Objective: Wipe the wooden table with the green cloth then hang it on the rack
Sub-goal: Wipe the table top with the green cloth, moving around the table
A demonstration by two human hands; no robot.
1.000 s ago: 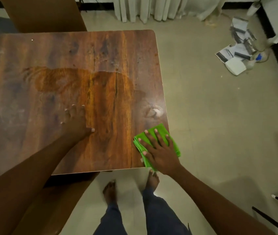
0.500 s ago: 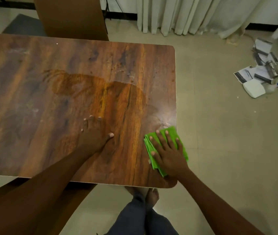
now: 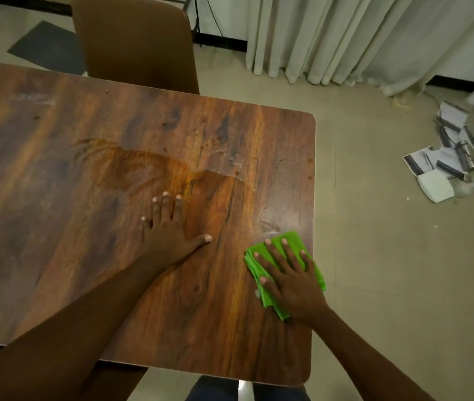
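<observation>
Pale curtains hung along the upper right of the frame above a beige floor, where a heap of papers and small containers at the right edge was too blurred to identify. Across the centre and left lay the dark brown wooden surface, its left end cut off, with a brown chair back behind it. The left hand rested flat and released, fingers spread, on bare wood. The right hand, also splayed flat, pressed the folded bright green cloth near the surface's right edge, hiding most of it.
</observation>
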